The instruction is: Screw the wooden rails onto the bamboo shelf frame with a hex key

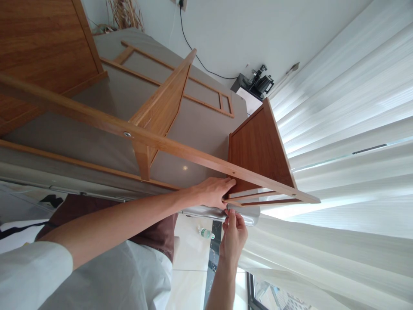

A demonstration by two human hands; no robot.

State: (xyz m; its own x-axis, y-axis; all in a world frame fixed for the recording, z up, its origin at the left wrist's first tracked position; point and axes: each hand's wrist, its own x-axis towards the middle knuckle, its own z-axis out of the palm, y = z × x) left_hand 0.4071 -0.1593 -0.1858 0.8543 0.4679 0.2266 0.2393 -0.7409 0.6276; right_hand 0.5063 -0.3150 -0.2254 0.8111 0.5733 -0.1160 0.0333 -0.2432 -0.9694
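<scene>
A wooden shelf frame (180, 148) with upright panels rests on a grey-brown table (206, 142). My left hand (214, 191) is wrapped round the lower corner of the frame near its right end, beside the end panel (258, 146). Just below it, my right hand (234, 234) is closed in a pinch, its fingertips at the underside of the same corner. Whatever sits in that pinch is small and mostly hidden. A middle panel (164, 103) stands between the long rails, and a metal fastener (127, 134) shows in the upper rail.
A flat ladder-like wooden frame (206, 103) lies across the table behind the panels. At the back, a black kettle (265, 85) stands on a small cabinet (247, 92). White curtains (348, 172) hang on the right. On the floor below is a plastic bottle (205, 233).
</scene>
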